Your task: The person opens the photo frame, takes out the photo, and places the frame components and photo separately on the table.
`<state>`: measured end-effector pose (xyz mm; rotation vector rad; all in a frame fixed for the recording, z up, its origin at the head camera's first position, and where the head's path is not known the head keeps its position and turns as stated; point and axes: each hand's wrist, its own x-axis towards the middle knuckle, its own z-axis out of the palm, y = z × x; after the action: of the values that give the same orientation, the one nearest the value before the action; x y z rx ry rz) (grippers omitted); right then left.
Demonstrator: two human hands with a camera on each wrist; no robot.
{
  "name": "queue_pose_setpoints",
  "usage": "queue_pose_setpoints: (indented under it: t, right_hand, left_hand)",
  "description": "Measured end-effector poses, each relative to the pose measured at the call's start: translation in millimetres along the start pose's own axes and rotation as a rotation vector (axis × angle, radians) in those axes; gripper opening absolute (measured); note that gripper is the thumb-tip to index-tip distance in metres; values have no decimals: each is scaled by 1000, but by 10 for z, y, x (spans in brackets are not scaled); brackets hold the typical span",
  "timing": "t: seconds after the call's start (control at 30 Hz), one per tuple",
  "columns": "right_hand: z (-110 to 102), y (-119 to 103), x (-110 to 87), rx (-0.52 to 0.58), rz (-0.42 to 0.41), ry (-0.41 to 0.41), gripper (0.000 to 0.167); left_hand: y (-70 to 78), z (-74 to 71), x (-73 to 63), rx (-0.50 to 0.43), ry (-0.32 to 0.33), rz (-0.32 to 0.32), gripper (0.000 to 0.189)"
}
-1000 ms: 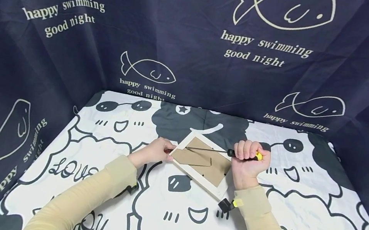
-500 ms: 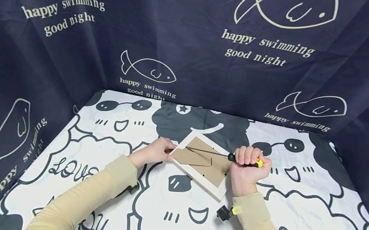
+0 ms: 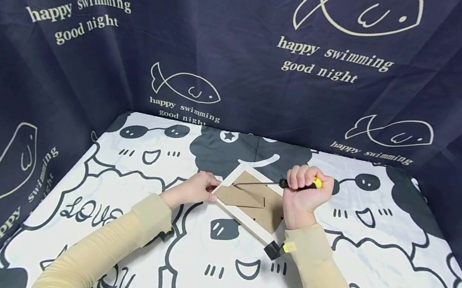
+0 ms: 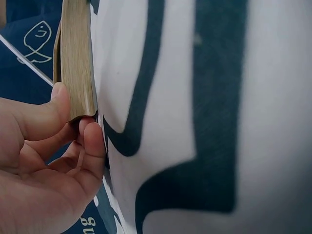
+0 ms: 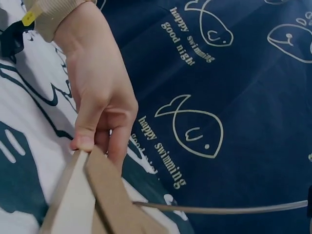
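Observation:
A picture frame lies back side up on the cloth, showing its white rim, a brown backing board and a brown stand leg. My left hand grips the frame's left corner, thumb on top and fingers at the edge; the left wrist view shows this hand close up on the frame's side. My right hand is wrapped round the black and yellow handle of a screwdriver. Its thin shaft slants down left, the tip at the backing board's upper-left edge, close to the stand leg.
A white cloth with black cartoon sheep covers the table. Dark blue curtains with fish prints stand behind and at both sides. A small black wrist camera hangs by the right wrist, near the frame's lower corner.
The right hand dips slightly, then shifts up and left, and the screwdriver's handle end tips higher. Its tip stays near the same spot. Left hand and frame keep their place.

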<state>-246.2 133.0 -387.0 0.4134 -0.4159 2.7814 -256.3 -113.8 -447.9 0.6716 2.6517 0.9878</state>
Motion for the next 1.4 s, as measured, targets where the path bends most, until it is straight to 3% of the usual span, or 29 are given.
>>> queue_pose_setpoints:
  t: [0.4, 0.73, 1.4]
  right_hand:
    - [270, 171, 158, -201, 21, 29, 37]
    - [463, 373, 324, -372, 70, 104, 44]
    - [723, 731, 528, -547, 156, 214, 39]
  left_hand:
    - [-14, -12, 3, 15, 16, 65, 36]
    - [-9, -10, -5, -2, 16, 57, 34]
    - [-20, -17, 20, 5, 11, 62, 28]
